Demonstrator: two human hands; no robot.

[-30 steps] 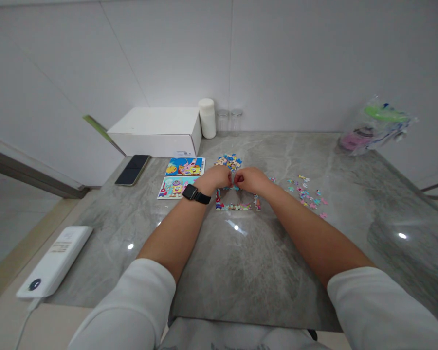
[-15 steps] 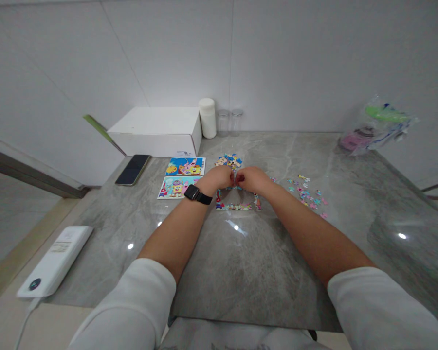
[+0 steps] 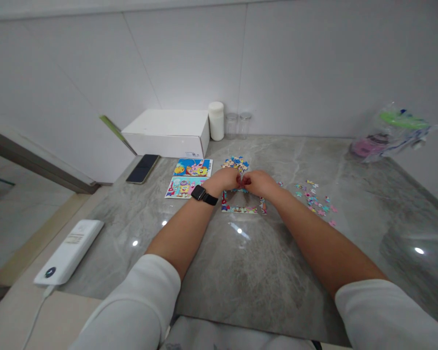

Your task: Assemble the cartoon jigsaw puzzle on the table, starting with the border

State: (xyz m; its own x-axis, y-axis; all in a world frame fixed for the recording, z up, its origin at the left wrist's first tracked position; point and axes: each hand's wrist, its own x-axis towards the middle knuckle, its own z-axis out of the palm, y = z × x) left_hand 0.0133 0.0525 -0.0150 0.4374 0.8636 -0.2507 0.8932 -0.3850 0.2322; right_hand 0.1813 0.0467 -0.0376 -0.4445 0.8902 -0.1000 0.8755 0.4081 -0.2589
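Note:
My left hand [image 3: 227,179] and my right hand [image 3: 258,183] meet fingertip to fingertip over the far side of a partly built puzzle frame [image 3: 243,209] on the grey marble table [image 3: 248,262]. Both hands are closed in a pinch on small puzzle pieces at the frame's top edge; the pieces themselves are mostly hidden by my fingers. A black watch [image 3: 203,195] sits on my left wrist. A pile of loose pieces [image 3: 236,163] lies just beyond my hands, and scattered pieces [image 3: 316,201] lie to the right.
Two cartoon picture cards [image 3: 192,167] [image 3: 184,187] lie left of the frame. A dark phone [image 3: 143,168], a white box [image 3: 170,132], a white canister [image 3: 216,120] and two glass jars [image 3: 238,125] stand at the back. A white power bank [image 3: 68,252] is front left; a plastic bag [image 3: 390,133] back right.
My hands stay pinched together over the frame's far edge. The camera has shifted, so everything sits slightly right and lower in view.

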